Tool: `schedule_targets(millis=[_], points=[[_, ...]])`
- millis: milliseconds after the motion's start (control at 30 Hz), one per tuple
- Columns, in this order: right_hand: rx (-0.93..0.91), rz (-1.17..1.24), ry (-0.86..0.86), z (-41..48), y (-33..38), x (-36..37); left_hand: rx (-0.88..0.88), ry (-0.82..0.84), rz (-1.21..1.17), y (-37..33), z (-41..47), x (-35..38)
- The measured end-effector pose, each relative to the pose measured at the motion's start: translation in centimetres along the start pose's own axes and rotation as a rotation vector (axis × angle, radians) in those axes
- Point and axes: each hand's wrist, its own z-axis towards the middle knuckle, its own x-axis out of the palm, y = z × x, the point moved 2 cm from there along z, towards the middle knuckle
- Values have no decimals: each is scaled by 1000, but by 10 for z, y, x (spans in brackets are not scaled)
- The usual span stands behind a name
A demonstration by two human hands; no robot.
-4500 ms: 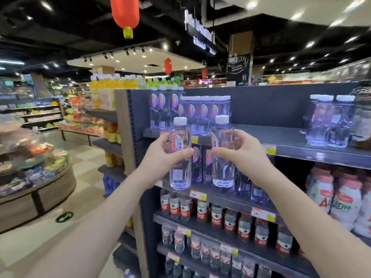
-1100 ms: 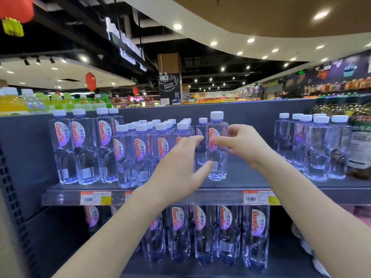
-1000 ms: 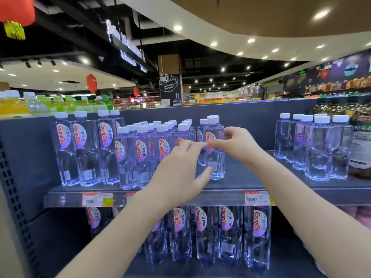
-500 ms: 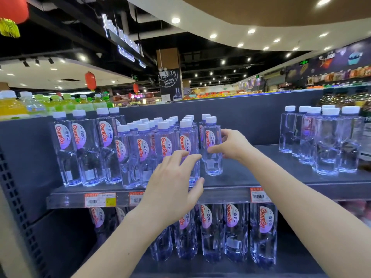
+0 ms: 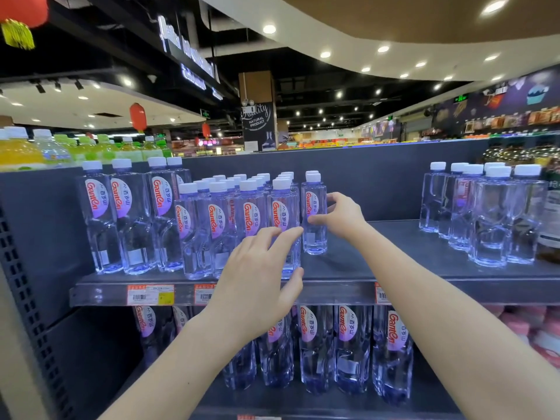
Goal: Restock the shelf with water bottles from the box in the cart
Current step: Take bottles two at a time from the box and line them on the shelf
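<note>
A clear water bottle (image 5: 313, 213) with a white cap and a red-and-purple label stands on the dark top shelf (image 5: 394, 253), at the right end of several rows of like bottles (image 5: 218, 219). My right hand (image 5: 341, 215) pinches it at label height, thumb in front and fingers behind. Closer to me, my left hand (image 5: 260, 277) hovers with its fingers spread in front of the front-row bottle (image 5: 281, 216) and holds nothing. The cart and its box are out of view.
Taller bottles (image 5: 121, 219) of the same brand fill the shelf's left end, and another bottle group (image 5: 491, 213) stands at its right end. Bare shelf lies between the two groups. The lower shelf holds more bottles (image 5: 348, 347). Price tags (image 5: 150, 294) line the shelf edge.
Both bottles have gone from my hands onto the top shelf. My left hand has let go and drawn back. My right hand has slid its bottle against the rows.
</note>
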Motion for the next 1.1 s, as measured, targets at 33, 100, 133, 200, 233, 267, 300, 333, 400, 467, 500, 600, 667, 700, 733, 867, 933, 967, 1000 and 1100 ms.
schedule_targets(millis=[33, 100, 133, 200, 233, 267, 300, 333, 400, 467, 500, 600, 667, 700, 733, 867, 933, 967, 1000, 1100], points=[[0, 11, -11, 0, -2, 1, -1, 3, 0, 1, -2, 0], [3, 31, -36, -2, -4, 2, -1, 2, -1, 4, -5, 1], [7, 37, -45, -3, -5, 4, -3, 1, 2, 5, -6, 2], [9, 49, -55, -4, -7, 7, -7, 1, 3, 6, -8, 3], [9, 55, -59, -3, -8, 9, -8, 4, 0, 7, -9, 3], [11, 58, -65, -4, -8, 11, -8, 7, -2, 7, -10, 3], [15, 59, -72, -4, -8, 12, -8, 8, -1, 6, -11, 3], [20, 53, -75, -4, -8, 12, -10, 10, 4, 7, -13, 3], [35, 35, -63, -5, -11, 12, -13, 21, 17, 7, -16, 3], [59, -14, -41, -9, -13, 10, -15, 34, 31, 5, -18, 4], [72, -50, -34, -10, -14, 8, -12, 43, 38, 3, -18, 5], [62, -170, -25, -17, -17, 0, 11, 86, 69, -9, -13, 9], [22, -262, -25, -24, -18, -8, 25, 110, 116, -16, -6, 9], [2, -318, -19, -28, -19, -13, 30, 109, 138, -21, -3, 8], [-16, -376, -8, -34, -20, -18, 32, 109, 151, -25, 0, 7], [-85, -553, 5, -68, -19, -39, 4, 151, 150, -40, 7, 6], [-84, -601, -11, -93, -16, -54, 8, 172, 130, -51, 5, 6], [-81, -630, -15, -107, -15, -62, 15, 178, 122, -58, 2, 5], [-78, -661, -19, -120, -13, -70, 26, 182, 116, -65, -1, 3], [-51, -728, -42, -160, -6, -96, 64, 186, 94, -85, -15, -6]])
